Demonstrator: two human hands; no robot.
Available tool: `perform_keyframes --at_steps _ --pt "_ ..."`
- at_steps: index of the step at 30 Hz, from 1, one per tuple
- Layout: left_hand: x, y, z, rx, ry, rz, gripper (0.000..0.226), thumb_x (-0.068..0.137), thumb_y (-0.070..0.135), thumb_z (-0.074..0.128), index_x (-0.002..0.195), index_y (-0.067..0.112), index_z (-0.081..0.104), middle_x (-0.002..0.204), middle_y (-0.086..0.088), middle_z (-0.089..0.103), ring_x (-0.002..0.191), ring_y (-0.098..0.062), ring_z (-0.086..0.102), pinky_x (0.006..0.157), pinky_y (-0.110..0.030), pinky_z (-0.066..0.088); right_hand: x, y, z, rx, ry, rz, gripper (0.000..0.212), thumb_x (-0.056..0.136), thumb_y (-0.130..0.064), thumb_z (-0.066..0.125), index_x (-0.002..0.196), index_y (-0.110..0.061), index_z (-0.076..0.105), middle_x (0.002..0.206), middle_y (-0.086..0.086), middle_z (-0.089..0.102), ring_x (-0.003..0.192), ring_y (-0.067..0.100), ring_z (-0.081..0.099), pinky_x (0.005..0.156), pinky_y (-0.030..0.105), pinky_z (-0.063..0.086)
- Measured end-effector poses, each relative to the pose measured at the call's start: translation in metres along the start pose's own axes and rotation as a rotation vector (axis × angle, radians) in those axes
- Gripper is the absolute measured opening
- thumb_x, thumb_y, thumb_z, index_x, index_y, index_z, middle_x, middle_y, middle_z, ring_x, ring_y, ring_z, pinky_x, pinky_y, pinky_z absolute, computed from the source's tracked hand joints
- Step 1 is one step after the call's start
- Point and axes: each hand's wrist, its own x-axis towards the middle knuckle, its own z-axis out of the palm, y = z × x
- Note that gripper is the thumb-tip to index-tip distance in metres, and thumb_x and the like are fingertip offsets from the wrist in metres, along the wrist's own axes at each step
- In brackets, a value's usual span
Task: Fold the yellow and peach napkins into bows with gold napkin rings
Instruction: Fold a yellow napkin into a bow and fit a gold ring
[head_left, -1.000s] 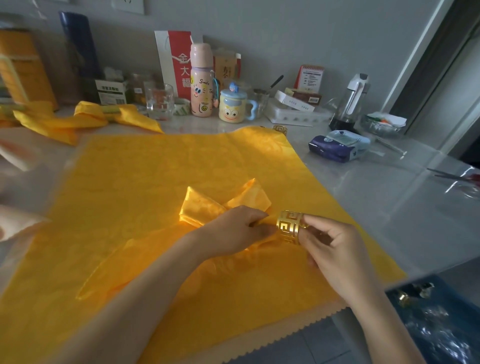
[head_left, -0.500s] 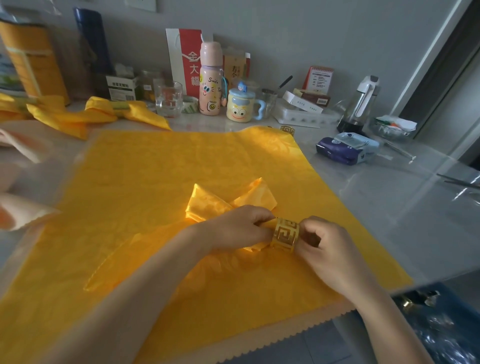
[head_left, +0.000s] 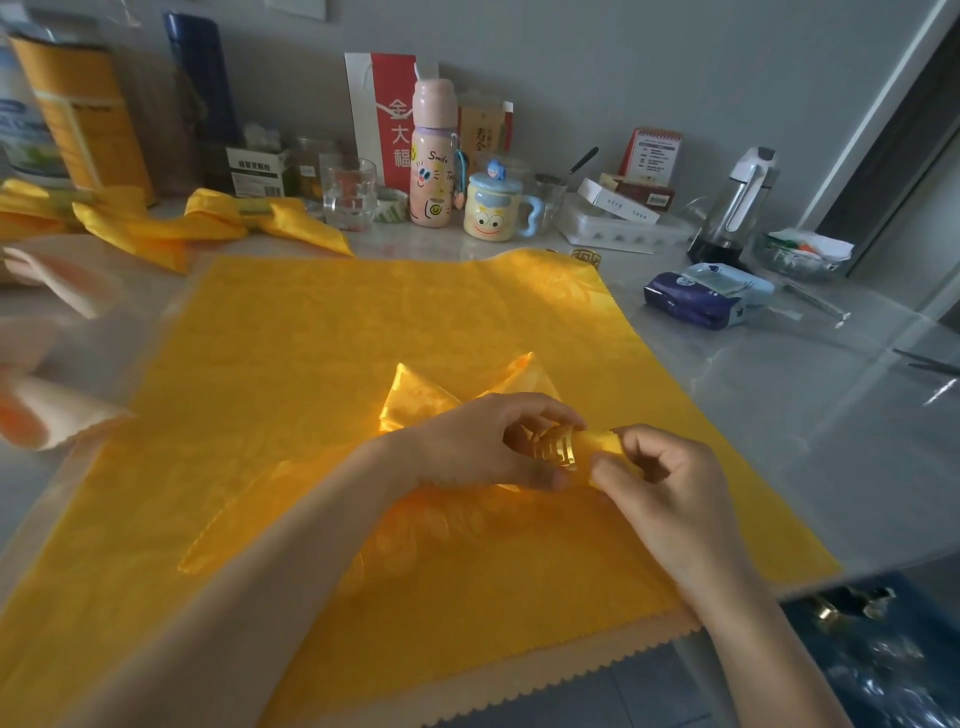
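On the grey counter (head_left: 779, 415), over a flat yellow napkin (head_left: 311, 338) spread beneath the work, a gathered yellow napkin (head_left: 431, 400) lay with two pointed loops fanned out beyond the hands and a long tail running toward the near left. The left hand (head_left: 483, 441) was curled round the gold napkin ring (head_left: 553, 449), fingers above and thumb below. The right hand (head_left: 670, 483) pinched the cloth tip that showed just beyond the ring's right side. The ring sat on the gathered band, near its right end rather than at the centre.

Two yellow bows (head_left: 218, 218) at the rear left appeared finished. Peach napkins (head_left: 47, 415) lay unfolded at the left edge, and a peach scalloped hem showed under the near edge of the spread cloth. A spare ring (head_left: 587, 257) rested by the far edge of the spread napkin.

Assessment: the task was partly done. This bow needed its ring drawn to the middle and its loops shaped. The peach napkins were not yet begun.
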Motion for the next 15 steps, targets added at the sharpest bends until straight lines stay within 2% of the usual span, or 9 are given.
perform_keyframes --at_steps 1,3,5,8,10,11,13,15 --pt "-0.001 0.001 -0.001 0.000 -0.002 0.002 0.043 0.080 0.024 0.072 0.115 0.039 0.054 0.094 0.013 0.055 0.080 -0.005 0.053 0.073 -0.015 0.043 0.000 0.000 0.000 0.020 0.016 0.039 0.032 0.070 -0.020 0.061 0.055 -0.003 0.039 0.048 -0.001 0.032 0.045 0.010 0.025 0.041 0.020 0.020" --pt "-0.002 0.003 -0.002 -0.015 -0.003 -0.003 0.043 0.080 0.022 0.072 0.116 0.037 0.055 0.106 0.006 0.061 0.094 -0.015 0.058 0.084 -0.024 0.048 0.000 0.001 0.000 0.053 0.030 0.116 0.029 0.072 -0.008 0.065 0.059 -0.007 0.039 0.051 0.000 0.034 0.047 0.013 0.030 0.041 0.022 0.024" --pt "-0.004 0.004 -0.002 -0.042 -0.002 -0.022 0.044 0.080 0.020 0.072 0.118 0.035 0.057 0.116 0.007 0.062 0.107 -0.016 0.057 0.095 -0.026 0.046 0.002 0.002 -0.001 0.072 -0.008 0.173 0.023 0.074 0.002 0.062 0.071 -0.013 0.044 0.057 0.002 0.048 0.050 0.017 0.042 0.046 0.025 0.034" --pt "-0.004 0.005 -0.001 -0.074 0.002 -0.029 0.043 0.080 0.016 0.072 0.119 0.029 0.059 0.113 0.002 0.064 0.104 -0.019 0.059 0.094 -0.029 0.046 0.005 -0.002 -0.005 -0.014 -0.140 0.128 0.027 0.082 -0.001 0.057 0.088 -0.027 0.052 0.073 0.005 0.064 0.061 0.031 0.053 0.055 0.037 0.042" --pt "-0.004 0.006 0.000 -0.074 0.006 -0.025 0.041 0.080 0.015 0.073 0.118 0.025 0.062 0.103 0.001 0.064 0.092 -0.017 0.058 0.089 -0.030 0.047 0.006 -0.005 -0.006 -0.145 -0.247 0.066 0.028 0.087 -0.003 0.050 0.088 -0.030 0.053 0.064 0.003 0.057 0.054 0.031 0.044 0.049 0.032 0.035" --pt "-0.004 0.006 0.000 -0.083 0.010 -0.024 0.041 0.079 0.015 0.073 0.118 0.023 0.063 0.097 0.004 0.063 0.088 -0.013 0.056 0.085 -0.029 0.047 0.008 -0.005 -0.005 -0.185 -0.285 0.057 0.027 0.089 -0.004 0.046 0.085 -0.029 0.053 0.054 -0.002 0.048 0.046 0.023 0.036 0.044 0.027 0.029" --pt "-0.005 0.006 -0.001 -0.115 0.017 -0.019 0.040 0.078 0.012 0.073 0.116 0.021 0.065 0.090 0.009 0.062 0.083 -0.007 0.054 0.077 -0.021 0.046 0.011 -0.007 -0.001 -0.184 -0.301 0.080 0.028 0.094 -0.005 0.039 0.080 -0.025 0.053 0.044 -0.008 0.036 0.040 0.010 0.024 0.040 0.021 0.020" --pt "-0.006 0.007 -0.003 -0.121 0.024 -0.012 0.039 0.078 0.012 0.073 0.115 0.021 0.066 0.091 0.009 0.065 0.083 -0.005 0.056 0.077 -0.017 0.046 0.012 -0.009 0.003 -0.151 -0.278 0.114 0.029 0.096 -0.005 0.036 0.078 -0.020 0.054 0.044 -0.008 0.033 0.040 0.009 0.022 0.040 0.021 0.019"
